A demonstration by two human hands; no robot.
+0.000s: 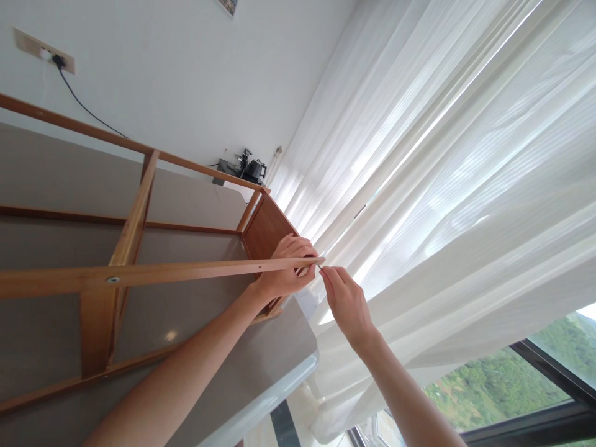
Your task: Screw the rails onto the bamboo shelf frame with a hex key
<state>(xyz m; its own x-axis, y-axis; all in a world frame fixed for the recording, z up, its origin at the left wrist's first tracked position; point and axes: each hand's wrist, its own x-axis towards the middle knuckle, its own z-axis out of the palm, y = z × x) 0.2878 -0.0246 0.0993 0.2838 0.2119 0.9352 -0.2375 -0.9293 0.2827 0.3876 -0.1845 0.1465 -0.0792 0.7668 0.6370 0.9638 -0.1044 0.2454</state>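
Observation:
A wooden frame with slim rails and cross pieces lies across the left side, and its nearest wooden rail (pixel 186 272) runs toward the middle. My left hand (pixel 289 264) is closed around the far end of that rail, by the reddish-brown end panel (pixel 267 222). Just right of the rail's tip, my right hand (pixel 343 299) pinches a thin, dark metal piece (pixel 320 267) that touches the rail end. Most of this piece is hidden by the fingers, so its kind does not show. A round metal fastener (pixel 113 280) sits in the rail farther left.
Beneath the frame is a grey table (pixel 284 347) with a rounded corner. White curtains (pixel 419 186) hang close on the right, beside a window (pixel 512 379). A black kettle (pixel 256 169) stands behind the frame, and a wall socket (pixel 44 51) holds plugged cords.

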